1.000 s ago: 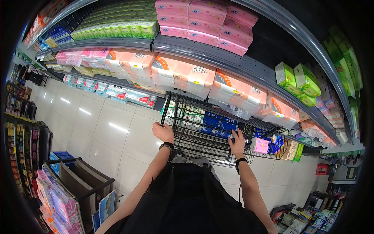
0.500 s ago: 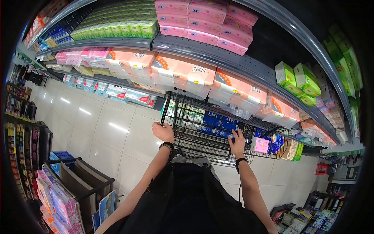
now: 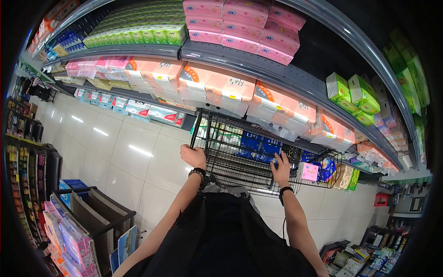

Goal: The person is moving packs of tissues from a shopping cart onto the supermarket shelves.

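Note:
A black wire shopping cart (image 3: 226, 173) stands in front of the lower shelf. My left hand (image 3: 193, 156) is closed at the cart's left end, its fingers curled round the handle. On the cart's near side rests my right hand (image 3: 280, 170), fingers spread over the wire edge. To the right of that hand, a small pink tissue pack (image 3: 308, 171) sits in the cart. Through the wires show a blue package (image 3: 260, 147) and green-and-white packs (image 3: 226, 137).
Shelves carry peach tissue packs (image 3: 230, 87), pink packs (image 3: 242, 27) and green packs (image 3: 364, 94). A black-framed rack (image 3: 99, 217) with pink packages stands at the lower left. Goods lie piled at the lower right (image 3: 355, 258). Tiled floor (image 3: 138, 147) spreads to the left.

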A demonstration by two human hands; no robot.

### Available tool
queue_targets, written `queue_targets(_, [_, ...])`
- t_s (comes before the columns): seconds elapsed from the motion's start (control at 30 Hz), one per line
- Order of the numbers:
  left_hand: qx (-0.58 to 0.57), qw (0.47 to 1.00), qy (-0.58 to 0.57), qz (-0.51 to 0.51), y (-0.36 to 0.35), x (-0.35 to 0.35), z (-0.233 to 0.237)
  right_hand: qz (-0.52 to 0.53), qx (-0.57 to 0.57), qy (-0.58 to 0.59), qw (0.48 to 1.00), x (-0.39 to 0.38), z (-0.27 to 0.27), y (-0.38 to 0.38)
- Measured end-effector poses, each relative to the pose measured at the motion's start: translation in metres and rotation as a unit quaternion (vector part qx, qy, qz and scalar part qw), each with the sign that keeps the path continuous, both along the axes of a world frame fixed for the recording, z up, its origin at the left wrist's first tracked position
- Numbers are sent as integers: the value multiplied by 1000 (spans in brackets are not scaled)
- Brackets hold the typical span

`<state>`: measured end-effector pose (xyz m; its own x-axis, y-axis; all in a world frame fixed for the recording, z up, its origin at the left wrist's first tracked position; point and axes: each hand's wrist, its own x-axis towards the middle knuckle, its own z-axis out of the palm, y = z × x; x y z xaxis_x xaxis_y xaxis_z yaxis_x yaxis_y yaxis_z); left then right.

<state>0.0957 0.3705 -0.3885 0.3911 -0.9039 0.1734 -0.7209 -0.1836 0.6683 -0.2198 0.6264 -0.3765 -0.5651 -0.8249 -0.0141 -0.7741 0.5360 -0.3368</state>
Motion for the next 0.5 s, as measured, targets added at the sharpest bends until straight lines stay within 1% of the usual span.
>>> queue_targets(0.5, [-10,1000,-4,-6,1,0,-6,7,-9,3,1000,0,0,0])
